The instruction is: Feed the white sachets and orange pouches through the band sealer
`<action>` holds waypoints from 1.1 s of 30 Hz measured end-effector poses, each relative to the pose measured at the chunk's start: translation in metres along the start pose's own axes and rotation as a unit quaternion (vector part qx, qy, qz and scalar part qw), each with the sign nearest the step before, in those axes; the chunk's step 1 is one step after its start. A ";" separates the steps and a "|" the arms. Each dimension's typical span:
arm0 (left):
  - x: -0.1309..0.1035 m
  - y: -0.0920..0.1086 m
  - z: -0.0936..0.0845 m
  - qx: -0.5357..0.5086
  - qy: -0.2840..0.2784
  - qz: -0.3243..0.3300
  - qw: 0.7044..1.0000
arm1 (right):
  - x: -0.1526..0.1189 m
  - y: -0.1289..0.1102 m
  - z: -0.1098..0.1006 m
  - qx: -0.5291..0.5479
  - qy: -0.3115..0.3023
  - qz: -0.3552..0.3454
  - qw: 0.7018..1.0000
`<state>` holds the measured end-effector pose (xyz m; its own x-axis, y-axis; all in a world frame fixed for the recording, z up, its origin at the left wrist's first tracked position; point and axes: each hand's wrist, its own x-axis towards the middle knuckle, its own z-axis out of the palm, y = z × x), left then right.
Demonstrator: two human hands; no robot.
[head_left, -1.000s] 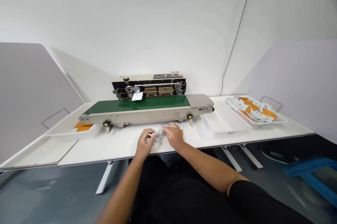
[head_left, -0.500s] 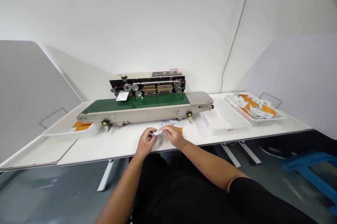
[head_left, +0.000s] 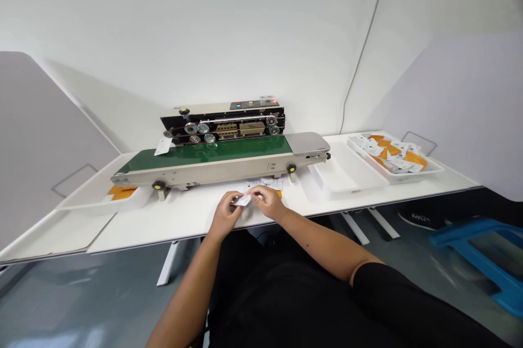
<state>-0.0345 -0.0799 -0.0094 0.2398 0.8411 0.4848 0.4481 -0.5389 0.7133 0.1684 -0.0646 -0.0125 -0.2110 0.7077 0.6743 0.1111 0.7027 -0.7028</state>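
Note:
Between my two hands, over the front edge of the white table, is a small white packet. My left hand pinches its left side, and my right hand grips its right side. Just beyond the hands, several printed packets lie under the front of a band sealing machine, with a bit of orange beside them. On the machine's green conveyor belt, a white packet stands at the left end of the rollers.
At the right, a white tray holds several white and orange packets. Left of it sits another white tray. A tray with orange packets stands at the left end. A blue stool is on the floor at right.
The packet on the belt has travelled left, out to the end of the rollers. The packet in my hands has tilted so more of its face shows. The camera view has shifted slightly.

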 end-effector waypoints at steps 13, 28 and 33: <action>-0.001 0.007 -0.005 -0.027 -0.013 0.021 0.999 | 0.000 -0.005 0.001 -0.006 0.015 -0.026 1.000; 0.001 0.000 0.000 0.045 -0.029 0.078 0.995 | 0.001 -0.004 0.002 -0.030 0.021 -0.019 0.999; 0.000 -0.003 0.002 0.063 -0.018 0.091 0.994 | 0.002 -0.003 0.003 -0.046 0.020 -0.008 0.999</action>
<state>-0.0336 -0.0780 -0.0121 0.3570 0.7322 0.5800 0.4980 -0.6745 0.5450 0.1648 -0.0661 -0.0097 -0.1739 0.6968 0.6959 0.1979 0.7170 -0.6684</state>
